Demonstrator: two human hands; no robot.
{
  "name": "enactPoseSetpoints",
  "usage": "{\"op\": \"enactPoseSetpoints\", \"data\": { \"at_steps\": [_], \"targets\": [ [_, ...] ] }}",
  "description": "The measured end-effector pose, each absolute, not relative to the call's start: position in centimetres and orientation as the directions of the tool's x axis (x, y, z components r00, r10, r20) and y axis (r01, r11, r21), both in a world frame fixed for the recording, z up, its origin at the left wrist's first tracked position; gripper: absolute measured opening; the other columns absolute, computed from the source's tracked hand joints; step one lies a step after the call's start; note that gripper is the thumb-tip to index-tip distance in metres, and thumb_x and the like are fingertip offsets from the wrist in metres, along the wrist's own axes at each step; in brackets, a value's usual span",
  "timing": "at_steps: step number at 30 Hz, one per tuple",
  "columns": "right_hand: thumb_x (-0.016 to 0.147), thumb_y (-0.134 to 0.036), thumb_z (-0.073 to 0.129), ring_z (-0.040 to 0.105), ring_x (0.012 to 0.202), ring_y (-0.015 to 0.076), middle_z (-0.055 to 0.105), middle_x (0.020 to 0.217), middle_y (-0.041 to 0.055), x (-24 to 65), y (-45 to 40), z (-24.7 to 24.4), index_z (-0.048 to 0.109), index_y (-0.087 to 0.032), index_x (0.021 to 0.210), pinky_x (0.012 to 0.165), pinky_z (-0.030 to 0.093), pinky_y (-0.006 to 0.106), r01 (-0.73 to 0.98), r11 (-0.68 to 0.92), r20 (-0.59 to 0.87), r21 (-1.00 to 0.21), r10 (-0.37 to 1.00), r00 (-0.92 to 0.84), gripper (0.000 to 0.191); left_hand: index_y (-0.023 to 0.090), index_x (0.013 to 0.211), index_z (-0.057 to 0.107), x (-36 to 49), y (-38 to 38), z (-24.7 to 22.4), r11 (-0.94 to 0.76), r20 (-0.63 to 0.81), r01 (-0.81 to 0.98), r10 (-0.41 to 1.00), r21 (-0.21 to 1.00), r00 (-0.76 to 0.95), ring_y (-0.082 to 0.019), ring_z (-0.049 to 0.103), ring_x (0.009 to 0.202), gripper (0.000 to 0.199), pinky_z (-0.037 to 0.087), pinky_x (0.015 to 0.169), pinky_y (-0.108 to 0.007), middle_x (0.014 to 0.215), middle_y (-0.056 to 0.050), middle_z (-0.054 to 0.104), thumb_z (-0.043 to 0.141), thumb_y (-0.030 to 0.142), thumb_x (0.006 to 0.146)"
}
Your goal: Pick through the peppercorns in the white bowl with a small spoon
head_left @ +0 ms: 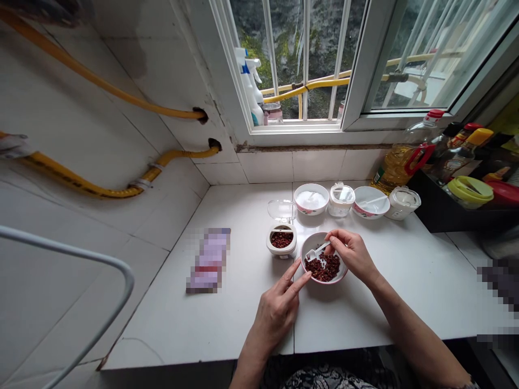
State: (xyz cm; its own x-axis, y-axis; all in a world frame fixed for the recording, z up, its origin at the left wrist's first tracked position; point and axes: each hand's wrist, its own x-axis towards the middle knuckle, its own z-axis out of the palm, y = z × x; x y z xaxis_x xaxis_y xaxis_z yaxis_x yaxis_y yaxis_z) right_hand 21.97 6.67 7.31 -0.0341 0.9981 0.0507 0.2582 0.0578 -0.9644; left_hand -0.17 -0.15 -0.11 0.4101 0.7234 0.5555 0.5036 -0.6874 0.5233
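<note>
A white bowl with a pink rim [345,270] holds dark red Sichuan peppercorns [324,268]. My right hand [352,253] is closed, pinching the handle of a small white spoon [316,252]. The spoon's head is inside the bowl, over the peppercorns, with a few reddish bits on it. Two stretched fingers of my left hand [279,308] touch the bowl's left rim, spread apart, while its other fingers are curled. Just left of the bowl stands a white seasoning jar [281,251], its clear lid [281,209] raised. More peppercorns fill this jar, under a pale bar across its mouth.
Behind stand a bowl of white grains [312,200], a lidded jar [341,200], a bowl with a white spoon [371,202] and another jar [403,203]. An oil bottle [399,159] and a dark rack [440,202] of bottles are at right. A blurred purple packet [210,260] lies left.
</note>
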Motion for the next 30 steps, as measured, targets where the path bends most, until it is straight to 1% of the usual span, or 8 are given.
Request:
{"op": "enactPoseSetpoints", "data": {
  "at_steps": [7,10,12,15,18,20,25,30],
  "targets": [
    [0.082,-0.048,0.065,0.067,0.058,0.0178,0.072,0.061,0.0023,21.9,7.0,7.9,0.066,-0.019,0.083,0.061,0.055,0.03,0.099,0.007,0.004,-0.995,0.999,-0.038,0.029,0.024,0.147,0.052,-0.1,-0.2,0.1,-0.687,0.551,0.507,0.724,0.521,0.415,-0.019,0.065,0.126,0.062,0.058,0.098,-0.027,0.157,-0.014,0.047,0.043,-0.004,0.093],
    [0.088,-0.046,0.062,0.071,0.064,0.0194,0.075,0.068,0.0037,21.0,6.7,8.7,0.066,-0.02,0.089,0.064,0.057,0.032,0.088,0.082,0.082,-0.993,0.997,-0.002,0.027,0.025,0.148,0.051,-0.1,-0.2,0.1,-0.687,0.552,0.511,0.724,0.517,0.414,-0.02,0.064,0.128,0.063,0.058,0.099,-0.028,0.158,-0.013,0.047,0.043,-0.004,0.093],
    [0.095,-0.039,0.056,0.074,0.072,0.0205,0.078,0.076,0.0052,20.1,6.4,9.0,0.066,-0.021,0.095,0.072,0.059,0.034,0.166,0.215,0.222,-0.962,0.975,0.027,0.021,0.027,0.149,0.05,-0.1,-0.2,0.1,-0.685,0.551,0.518,0.724,0.512,0.414,-0.02,0.064,0.128,0.065,0.058,0.099,-0.029,0.158,-0.013,0.046,0.042,-0.004,0.092],
    [0.099,-0.023,0.049,0.076,0.082,0.0206,0.081,0.089,0.0063,18.7,6.2,8.8,0.067,-0.022,0.102,0.096,0.054,0.043,0.403,0.524,0.533,-0.751,0.84,-0.1,0.018,0.027,0.15,0.048,-0.1,-0.2,-0.1,-0.686,0.55,0.525,0.723,0.504,0.417,-0.019,0.068,0.123,0.067,0.059,0.098,-0.029,0.159,-0.013,0.046,0.042,-0.004,0.092],
    [0.096,-0.013,0.045,0.074,0.076,0.0198,0.08,0.085,0.0047,18.0,6.2,8.4,0.067,-0.022,0.103,0.105,0.048,0.048,0.533,0.707,0.651,-0.465,0.681,-0.335,0.024,0.027,0.151,0.048,-0.1,-0.2,-0.1,-0.682,0.549,0.537,0.726,0.497,0.415,-0.019,0.07,0.118,0.067,0.06,0.096,-0.029,0.159,-0.014,0.045,0.042,-0.003,0.092],
    [0.097,-0.012,0.044,0.073,0.073,0.0196,0.08,0.083,0.0037,18.3,6.3,8.5,0.067,-0.023,0.103,0.104,0.048,0.048,0.566,0.716,0.651,-0.408,0.663,-0.369,0.026,0.027,0.151,0.048,-0.1,-0.2,0.0,-0.68,0.544,0.545,0.727,0.489,0.418,-0.019,0.071,0.116,0.067,0.06,0.095,-0.029,0.158,-0.014,0.046,0.042,-0.003,0.092],
    [0.099,-0.016,0.046,0.072,0.07,0.0201,0.079,0.078,0.0015,20.6,6.4,9.5,0.064,-0.024,0.098,0.101,0.048,0.045,0.627,0.624,0.653,-0.466,0.721,-0.231,0.02,0.026,0.15,0.049,-0.2,-0.1,0.2,-0.685,0.546,0.53,0.724,0.5,0.421,-0.02,0.066,0.125,0.066,0.059,0.098,-0.03,0.157,-0.013,0.048,0.042,-0.004,0.091],
    [0.093,-0.013,0.046,0.062,0.058,0.0179,0.073,0.066,0.0001,22.4,6.7,8.4,0.063,-0.023,0.085,0.099,0.046,0.044,0.737,0.529,0.497,-0.421,0.814,-0.3,0.022,0.026,0.15,0.049,-0.1,-0.1,0.1,-0.695,0.564,0.522,0.714,0.495,0.416,-0.02,0.065,0.128,0.065,0.059,0.098,-0.03,0.157,-0.013,0.048,0.043,-0.003,0.092]
  ]
}}
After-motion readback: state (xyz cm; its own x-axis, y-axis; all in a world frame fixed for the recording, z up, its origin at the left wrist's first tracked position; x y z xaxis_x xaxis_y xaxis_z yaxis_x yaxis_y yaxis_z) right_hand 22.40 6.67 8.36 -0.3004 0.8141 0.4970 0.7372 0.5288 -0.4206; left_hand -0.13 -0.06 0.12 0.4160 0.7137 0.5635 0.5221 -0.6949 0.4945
